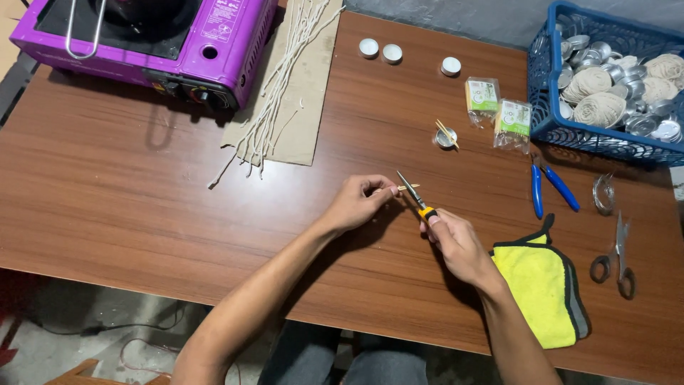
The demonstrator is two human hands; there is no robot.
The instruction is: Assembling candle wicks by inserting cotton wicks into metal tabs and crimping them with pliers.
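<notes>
Near the middle of the frame the left hand (360, 202) pinches a thin wooden stick (409, 187) between its fingertips. The right hand (456, 244) is clenched around the yellow-and-black handle of a small knife (417, 199), whose blade slants up to the left and meets the stick just beside the left fingertips. Both hands hover just over the brown wooden surface (128, 192).

Above them, slightly right, a small metal cup (446, 137) holds a few more sticks. Two clear packets (499, 110) lie just beside it, and three tealights (390, 53) sit higher up. Blue-handled pliers (547, 187) lie to the right of the hands, with a coil of wire (604, 192) and scissors (617, 255) near the right edge. A folded yellow cloth (541, 285) lies under the right forearm. A blue basket (552, 107) in the upper right holds balls of string and metal cups. In the upper left stands a purple gas stove (214, 36), with pale wicks (274, 107) spread on a sheet of cardboard (306, 121) beside it.
</notes>
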